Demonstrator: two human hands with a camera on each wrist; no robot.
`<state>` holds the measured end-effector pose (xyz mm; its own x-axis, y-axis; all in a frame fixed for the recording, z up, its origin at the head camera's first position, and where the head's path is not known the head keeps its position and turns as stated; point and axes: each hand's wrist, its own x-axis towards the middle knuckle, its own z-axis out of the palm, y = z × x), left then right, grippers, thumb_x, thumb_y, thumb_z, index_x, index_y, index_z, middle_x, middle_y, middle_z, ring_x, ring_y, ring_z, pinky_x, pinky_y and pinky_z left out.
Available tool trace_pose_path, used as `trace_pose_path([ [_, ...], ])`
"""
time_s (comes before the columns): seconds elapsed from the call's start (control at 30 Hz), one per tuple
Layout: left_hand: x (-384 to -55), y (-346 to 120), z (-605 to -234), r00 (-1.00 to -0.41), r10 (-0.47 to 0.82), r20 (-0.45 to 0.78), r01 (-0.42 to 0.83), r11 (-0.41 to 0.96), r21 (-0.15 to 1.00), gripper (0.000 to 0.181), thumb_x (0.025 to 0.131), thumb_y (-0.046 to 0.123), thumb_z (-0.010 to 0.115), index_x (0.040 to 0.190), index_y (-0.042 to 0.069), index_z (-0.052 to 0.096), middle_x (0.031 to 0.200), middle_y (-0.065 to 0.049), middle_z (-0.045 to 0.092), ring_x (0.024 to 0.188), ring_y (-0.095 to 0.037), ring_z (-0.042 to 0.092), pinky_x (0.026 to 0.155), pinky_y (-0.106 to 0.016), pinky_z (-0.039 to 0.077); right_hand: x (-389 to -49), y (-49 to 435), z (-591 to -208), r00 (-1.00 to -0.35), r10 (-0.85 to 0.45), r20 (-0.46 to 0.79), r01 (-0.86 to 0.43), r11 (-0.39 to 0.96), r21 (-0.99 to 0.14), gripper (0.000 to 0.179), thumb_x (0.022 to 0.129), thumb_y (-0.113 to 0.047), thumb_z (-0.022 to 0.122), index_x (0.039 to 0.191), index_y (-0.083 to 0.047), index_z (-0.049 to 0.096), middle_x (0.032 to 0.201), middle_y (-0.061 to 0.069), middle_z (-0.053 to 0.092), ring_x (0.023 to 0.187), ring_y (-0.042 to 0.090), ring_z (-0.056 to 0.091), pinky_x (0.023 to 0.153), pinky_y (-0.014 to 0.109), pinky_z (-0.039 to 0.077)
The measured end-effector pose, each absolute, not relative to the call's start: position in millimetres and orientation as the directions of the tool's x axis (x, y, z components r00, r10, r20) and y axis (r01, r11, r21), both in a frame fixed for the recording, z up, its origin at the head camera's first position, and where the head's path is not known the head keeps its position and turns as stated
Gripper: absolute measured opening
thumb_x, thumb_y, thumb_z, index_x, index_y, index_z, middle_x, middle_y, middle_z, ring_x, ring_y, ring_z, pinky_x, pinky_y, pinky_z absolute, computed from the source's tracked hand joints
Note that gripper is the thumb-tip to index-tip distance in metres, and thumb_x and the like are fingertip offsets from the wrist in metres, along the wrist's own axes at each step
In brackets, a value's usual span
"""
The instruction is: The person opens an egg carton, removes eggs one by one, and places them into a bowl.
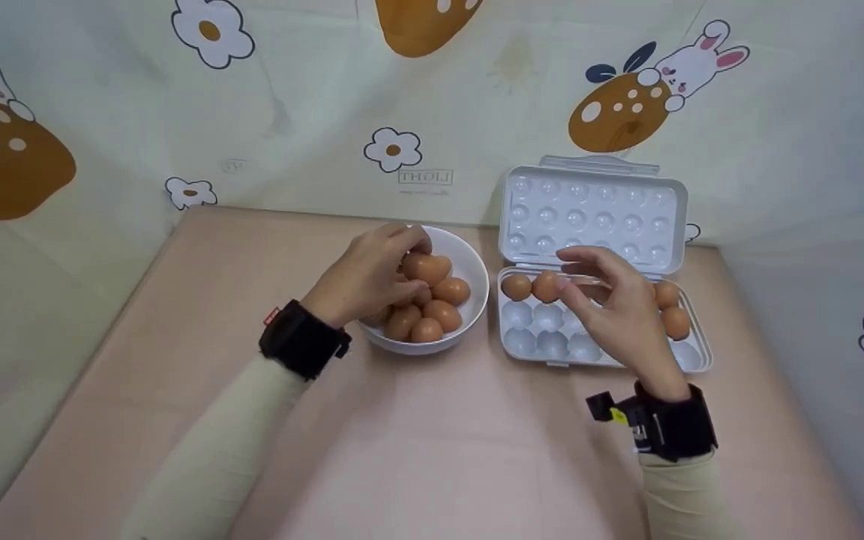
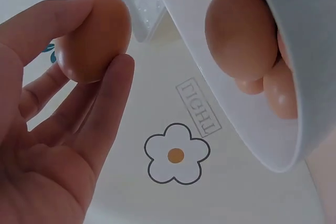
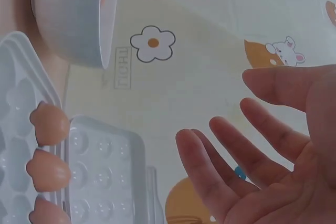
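- Your left hand (image 1: 368,274) pinches one egg (image 2: 94,40) between thumb and fingertips, in the upper left of the left wrist view; in the head view this hand is at the bowl (image 1: 471,259), near the middle of the frame.
- Your right hand (image 1: 618,307) holds nothing; its fingers are spread and gently bent above the egg box (image 1: 520,313), right of centre in the head view.
- Expect the egg to be light and stiff but fragile, and its smooth shell may slip.
- Your best hold is around its widest part with soft finger pads; avoid squeezing at a single point or knocking it against its neighbours.
- The egg looks brown, rounded and unbroken on the side you can see, with a faint sheen.
- Similar brown eggs (image 1: 442,315) lie heaped in the bowl; others sit in the egg box, at its upper left and right side, with the lid (image 1: 593,217) raised behind. Your right hand hides some of the compartments.
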<state>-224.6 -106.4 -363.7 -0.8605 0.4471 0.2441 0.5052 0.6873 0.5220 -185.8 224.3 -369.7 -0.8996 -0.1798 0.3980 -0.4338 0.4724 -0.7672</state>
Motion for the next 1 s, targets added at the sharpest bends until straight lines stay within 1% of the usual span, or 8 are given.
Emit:
trace_pose_path([
  [0.07,-228,-106,-362,-0.861,0.474,0.185,0.497,0.704,0.507,0.034,0.089,0.011,0.086,0.118,0.011,0.067,0.109,-0.005,0.063,0.101,-0.024,0.059,0.086,-0.038,0.055,-187,231,-369,-0.903,-0.152,0.402,-0.422,0.496,-0.759,0.037,0.097,0.0,0.073,0.133,-0.002,0.067,0.13,0.005,0.07,0.117,0.021,0.069,0.093,0.019,0.057],
  [0.3,-237,-99,-356,-0.852,0.523,0.024,0.478,0.759,0.441,0.027,0.092,0.009,0.081,0.115,0.014,0.067,0.108,-0.005,0.063,0.103,-0.024,0.058,0.086,-0.038,0.055,-194,254,-365,-0.908,-0.053,0.416,-0.373,0.553,-0.745,0.037,0.098,-0.007,0.075,0.134,-0.006,0.068,0.132,0.006,0.07,0.12,0.025,0.069,0.09,0.014,0.055],
  [0.43,-242,-96,-356,-0.846,0.533,-0.031,0.477,0.781,0.402,0.027,0.094,0.009,0.078,0.118,0.014,0.069,0.106,-0.005,0.062,0.102,-0.024,0.058,0.086,-0.037,0.053,-197,265,-365,-0.913,-0.021,0.407,-0.34,0.59,-0.732,0.039,0.098,-0.008,0.075,0.136,-0.006,0.067,0.135,0.009,0.069,0.123,0.03,0.069,0.09,0.011,0.053],
  [0.57,-247,-93,-356,-0.829,0.556,-0.065,0.49,0.777,0.397,0.025,0.094,0.008,0.077,0.117,0.013,0.069,0.102,-0.005,0.063,0.098,-0.023,0.058,0.084,-0.035,0.053,-196,274,-365,-0.931,0.011,0.365,-0.284,0.604,-0.744,0.041,0.1,-0.015,0.074,0.139,-0.007,0.065,0.138,0.012,0.067,0.126,0.033,0.067,0.092,0.013,0.054],
  [0.7,-248,-91,-356,-0.807,0.587,-0.07,0.503,0.744,0.44,0.022,0.091,0.002,0.074,0.111,0.011,0.069,0.099,-0.006,0.066,0.097,-0.023,0.058,0.087,-0.035,0.05,-196,280,-363,-0.934,0.041,0.354,-0.261,0.598,-0.758,0.04,0.1,-0.015,0.073,0.139,-0.007,0.066,0.138,0.011,0.066,0.125,0.031,0.067,0.095,0.017,0.055],
  [0.77,-246,-90,-356,-0.813,0.574,-0.098,0.456,0.732,0.507,0.022,0.091,-0.001,0.072,0.11,0.01,0.069,0.101,-0.007,0.067,0.098,-0.023,0.058,0.086,-0.035,0.05,-197,283,-363,-0.929,0.054,0.365,-0.261,0.604,-0.753,0.04,0.099,-0.013,0.073,0.137,-0.006,0.066,0.137,0.01,0.066,0.125,0.03,0.068,0.096,0.019,0.056],
  [0.9,-242,-87,-356,-0.831,0.535,-0.152,0.352,0.718,0.6,0.022,0.089,-0.004,0.07,0.108,0.008,0.07,0.102,-0.008,0.069,0.097,-0.02,0.061,0.081,-0.033,0.053,-197,287,-361,-0.923,0.07,0.378,-0.247,0.645,-0.723,0.04,0.1,-0.015,0.072,0.138,-0.006,0.066,0.138,0.009,0.066,0.125,0.03,0.067,0.099,0.029,0.057],
  [1.0,-240,-85,-355,-0.826,0.536,-0.174,0.338,0.718,0.608,0.021,0.09,-0.004,0.072,0.108,0.006,0.069,0.099,-0.008,0.071,0.092,-0.023,0.064,0.08,-0.034,0.055,-197,291,-361,-0.926,0.08,0.369,-0.228,0.661,-0.715,0.041,0.1,-0.019,0.072,0.139,-0.008,0.066,0.139,0.009,0.065,0.127,0.031,0.066,0.102,0.038,0.057],
])
